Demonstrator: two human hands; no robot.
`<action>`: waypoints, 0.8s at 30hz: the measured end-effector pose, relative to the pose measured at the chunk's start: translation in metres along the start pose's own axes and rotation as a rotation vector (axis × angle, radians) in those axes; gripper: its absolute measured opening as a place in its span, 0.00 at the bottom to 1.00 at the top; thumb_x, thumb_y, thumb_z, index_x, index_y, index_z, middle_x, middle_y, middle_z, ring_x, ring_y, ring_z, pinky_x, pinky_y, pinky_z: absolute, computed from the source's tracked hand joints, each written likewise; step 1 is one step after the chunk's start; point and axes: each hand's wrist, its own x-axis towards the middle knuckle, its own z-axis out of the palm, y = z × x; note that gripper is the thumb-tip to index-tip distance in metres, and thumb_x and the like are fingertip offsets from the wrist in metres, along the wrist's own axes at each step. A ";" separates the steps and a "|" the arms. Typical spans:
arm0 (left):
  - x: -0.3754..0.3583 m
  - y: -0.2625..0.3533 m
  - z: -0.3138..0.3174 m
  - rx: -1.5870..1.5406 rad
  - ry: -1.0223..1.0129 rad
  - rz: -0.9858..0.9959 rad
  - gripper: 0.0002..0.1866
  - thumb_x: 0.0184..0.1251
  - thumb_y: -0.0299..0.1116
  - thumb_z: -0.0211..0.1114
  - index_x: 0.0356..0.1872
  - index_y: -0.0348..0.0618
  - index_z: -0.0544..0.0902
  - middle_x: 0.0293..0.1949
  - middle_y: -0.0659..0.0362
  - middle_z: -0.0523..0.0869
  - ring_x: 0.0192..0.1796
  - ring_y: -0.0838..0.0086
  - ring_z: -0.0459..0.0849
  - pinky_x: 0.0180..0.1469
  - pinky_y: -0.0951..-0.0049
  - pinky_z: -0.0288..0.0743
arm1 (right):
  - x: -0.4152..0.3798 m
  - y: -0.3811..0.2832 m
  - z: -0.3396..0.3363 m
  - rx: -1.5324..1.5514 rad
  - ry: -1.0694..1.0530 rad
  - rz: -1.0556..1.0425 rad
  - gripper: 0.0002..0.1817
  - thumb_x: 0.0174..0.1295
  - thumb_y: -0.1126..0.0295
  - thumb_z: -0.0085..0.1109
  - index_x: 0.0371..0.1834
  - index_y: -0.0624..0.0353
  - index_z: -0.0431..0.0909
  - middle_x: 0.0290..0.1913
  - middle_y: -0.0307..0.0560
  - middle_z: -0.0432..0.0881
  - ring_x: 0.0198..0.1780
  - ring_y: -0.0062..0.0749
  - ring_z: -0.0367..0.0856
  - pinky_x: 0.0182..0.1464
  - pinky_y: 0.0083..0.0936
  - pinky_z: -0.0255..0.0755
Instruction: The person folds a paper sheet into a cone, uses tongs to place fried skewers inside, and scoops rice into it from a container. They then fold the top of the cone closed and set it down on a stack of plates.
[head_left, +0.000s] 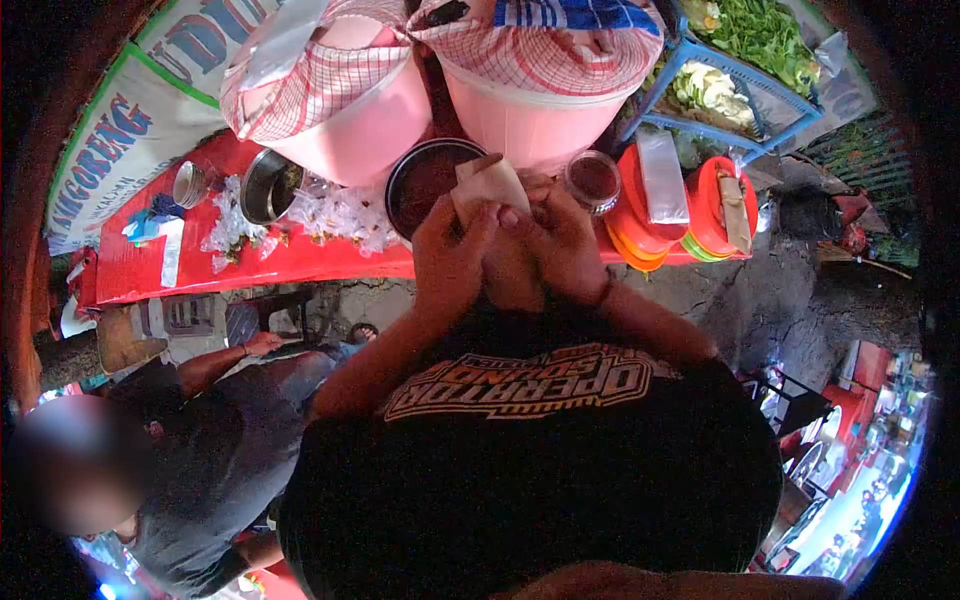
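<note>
Both my hands are together over the front edge of the red table, fingers closed round a folded brown paper packet (491, 188). My left hand (452, 248) grips its left side, with the thumb on top. From the right side, my right hand (567, 245) pinches the paper, its thumb close to the left thumb. The upper end of the packet sticks up over a dark round bowl (430, 172). Just beyond my right hand stands a clear jar (592, 182) with reddish-brown contents. Whatever the paper wraps is hidden.
Two pink tubs (530, 115) under checked cloths line the back of the red table (140, 265). Bagged goods (345, 218) and a metal pot (268, 188) lie left; stacked plates (640, 205) and a blue-framed vegetable case (720, 75) stand right. A person (220, 450) sits at left.
</note>
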 end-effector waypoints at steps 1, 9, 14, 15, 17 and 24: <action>0.002 0.000 -0.002 0.000 -0.001 -0.002 0.10 0.68 0.30 0.65 0.45 0.34 0.81 0.39 0.57 0.86 0.43 0.77 0.82 0.48 0.72 0.77 | 0.005 -0.006 -0.003 0.000 0.001 0.001 0.12 0.67 0.71 0.62 0.51 0.62 0.76 0.45 0.43 0.82 0.50 0.25 0.78 0.53 0.25 0.75; 0.027 0.020 -0.015 0.144 -0.233 0.075 0.17 0.64 0.30 0.68 0.53 0.36 0.81 0.48 0.57 0.86 0.49 0.75 0.82 0.54 0.71 0.76 | 0.042 -0.023 -0.038 -0.243 -0.416 0.076 0.19 0.65 0.72 0.59 0.58 0.65 0.74 0.47 0.39 0.81 0.48 0.20 0.78 0.50 0.21 0.74; 0.030 0.024 -0.024 0.117 -0.309 0.055 0.13 0.65 0.31 0.68 0.48 0.37 0.84 0.42 0.59 0.87 0.44 0.77 0.81 0.50 0.73 0.76 | 0.044 -0.032 -0.038 -0.119 -0.409 0.279 0.16 0.65 0.74 0.60 0.56 0.61 0.76 0.42 0.36 0.81 0.40 0.16 0.77 0.43 0.18 0.73; 0.031 0.025 -0.027 0.137 -0.327 0.055 0.12 0.65 0.31 0.67 0.47 0.37 0.85 0.40 0.60 0.87 0.42 0.78 0.81 0.48 0.73 0.76 | 0.044 -0.027 -0.039 -0.043 -0.393 0.253 0.15 0.65 0.75 0.59 0.55 0.60 0.77 0.41 0.35 0.81 0.38 0.15 0.76 0.41 0.17 0.73; 0.032 0.014 -0.031 0.143 -0.329 0.092 0.11 0.63 0.29 0.68 0.45 0.36 0.86 0.37 0.59 0.87 0.40 0.76 0.83 0.46 0.73 0.77 | 0.042 -0.026 -0.041 -0.061 -0.408 0.227 0.14 0.66 0.77 0.57 0.54 0.60 0.78 0.41 0.35 0.81 0.40 0.15 0.77 0.42 0.17 0.73; 0.039 0.007 -0.049 0.429 -0.423 0.735 0.13 0.56 0.25 0.71 0.43 0.41 0.87 0.37 0.53 0.87 0.41 0.63 0.86 0.48 0.68 0.79 | 0.031 -0.011 -0.041 -0.161 -0.462 -0.168 0.12 0.60 0.79 0.59 0.47 0.61 0.81 0.44 0.43 0.84 0.46 0.30 0.82 0.49 0.27 0.75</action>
